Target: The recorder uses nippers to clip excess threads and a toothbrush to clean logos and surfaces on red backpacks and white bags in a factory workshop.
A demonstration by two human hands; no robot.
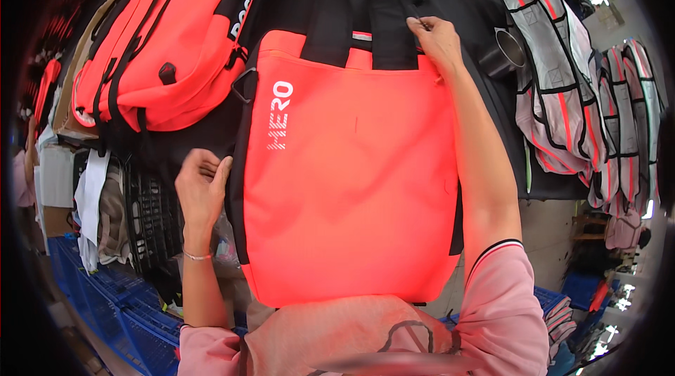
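Observation:
A bright coral-red backpack (351, 186) with black sides and white lettering lies flat before me, its bottom edge against my body. Two wide black shoulder straps (395, 31) run away from its top edge. At the top right corner my right hand (437, 42) is closed in a pinch beside one strap; a thin dark thing shows at its fingertips, too small to name. My left hand (200, 183) is beside the bag's black left side, fingers curled in and thumb raised. Whatever those curled fingers may hold is hidden.
Another coral-red backpack (186, 60) lies on the black-covered table at the far left. A metal cup (503, 53) stands right of my right arm. Grey bag pieces with black binding (559, 88) hang over the right edge. Blue plastic crates (133, 313) sit low on the left.

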